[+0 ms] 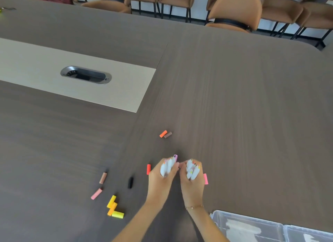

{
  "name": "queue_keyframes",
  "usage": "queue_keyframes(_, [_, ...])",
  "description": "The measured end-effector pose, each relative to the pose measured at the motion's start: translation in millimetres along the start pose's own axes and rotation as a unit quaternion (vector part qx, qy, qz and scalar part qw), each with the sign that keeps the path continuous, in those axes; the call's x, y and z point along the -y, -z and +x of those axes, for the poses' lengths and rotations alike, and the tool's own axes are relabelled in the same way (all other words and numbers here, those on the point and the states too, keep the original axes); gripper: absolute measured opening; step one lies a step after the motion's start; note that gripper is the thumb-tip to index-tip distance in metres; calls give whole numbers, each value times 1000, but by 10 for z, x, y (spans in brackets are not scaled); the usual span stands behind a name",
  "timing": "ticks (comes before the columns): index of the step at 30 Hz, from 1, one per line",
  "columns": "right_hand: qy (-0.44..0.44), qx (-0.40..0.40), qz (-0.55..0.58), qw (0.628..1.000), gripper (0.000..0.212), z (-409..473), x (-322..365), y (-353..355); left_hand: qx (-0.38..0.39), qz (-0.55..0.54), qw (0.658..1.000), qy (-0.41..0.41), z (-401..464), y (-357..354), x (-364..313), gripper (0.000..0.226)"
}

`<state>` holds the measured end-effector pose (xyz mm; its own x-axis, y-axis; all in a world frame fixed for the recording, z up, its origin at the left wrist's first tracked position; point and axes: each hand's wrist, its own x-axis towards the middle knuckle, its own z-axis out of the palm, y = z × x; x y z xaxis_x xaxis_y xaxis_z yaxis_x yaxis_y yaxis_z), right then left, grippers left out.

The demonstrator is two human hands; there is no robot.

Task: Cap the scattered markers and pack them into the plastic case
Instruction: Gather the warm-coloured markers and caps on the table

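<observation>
A dark wood-grain surface [234, 97] fills the view, with a pale inlaid strip [90, 83] and an oval cable port [86, 75] well beyond and to the left of the fingers. Tan chairs [236, 9] line the far edge. At the near right corner, behind the right wrist, lies the clear plastic case [252, 227], open side up as far as can be told.

The left hand [162, 178] has its fingers curled round a bundle of white markers [166, 167], coloured tips pointing away, one pink-capped end sticking out above. The right hand [191, 180] grips a second bundle of white markers [192, 169] the same way; a thin bracelet [194, 207] sits on its wrist. The two fists touch side by side, low on the surface.

Loose caps lie around them: a pink cap [205, 178] just right of the right fingers, a red cap [148, 169] just left of the left fingers, a black cap [130, 182] further left, an orange cap [163, 133] and a brown cap [168, 134] touching each other ahead of the fists. Well to the left lie a tan cap [103, 177], a light pink cap [96, 193] and a cluster of yellow and orange caps [114, 208].
</observation>
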<state>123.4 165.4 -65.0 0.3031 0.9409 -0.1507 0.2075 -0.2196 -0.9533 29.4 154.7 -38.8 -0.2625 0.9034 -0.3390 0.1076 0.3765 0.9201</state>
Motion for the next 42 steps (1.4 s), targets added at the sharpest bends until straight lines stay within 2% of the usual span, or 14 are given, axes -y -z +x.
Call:
queue_keyframes(3, [17, -12, 17, 1000, 10, -44, -179, -14, -53, -3, 998, -28, -42, -204, 262, 24])
queue_keyframes(7, [3, 0, 16, 1000, 19, -71, -258, -33, -92, 29, 994, -56, -56, -261, 423, 21])
queue_keyframes(10, [-30, 28, 19, 999, 13, -73, -262, -5, -69, 33, 997, -4, -20, -241, 412, 16])
queue_keyframes(13, [-114, 50, 20, 992, 8, -227, -253, 78, -49, 82, 994, 54, -91, -129, 387, 25])
queue_keyframes(15, [-165, 64, 5, 984, 5, -400, -272, 121, -15, 135, 986, 100, -201, -15, 406, 28])
queue_keyframes(17, [-179, 87, -46, 979, 6, -562, -343, 122, 28, 231, 964, 129, -341, 97, 452, 28])
queue_keyframes(20, [-188, 110, -126, 968, 12, -752, -434, 71, 66, 303, 939, 146, -514, 216, 462, 27])
queue_keyframes(24, [-217, 74, -140, 963, 21, -910, -365, 68, 58, 334, 931, 136, -589, 317, 450, 34])
queue_keyframes(28, [-218, 51, -144, 964, 29, -1030, -308, 61, 48, 343, 929, 129, -617, 356, 512, 28])
queue_keyframes(33, [-206, 41, -132, 969, 42, -1125, -295, 68, 15, 297, 949, 103, -648, 373, 555, 25])
queue_keyframes(38, [-152, 30, -126, 980, 40, -1062, -386, 191, 3, 324, 944, 60, -564, 400, 632, 35])
queue_keyframes(42, [-88, 64, -219, 970, 49, -1113, -431, 289, -2, 354, 935, 20, -569, 388, 684, 53])
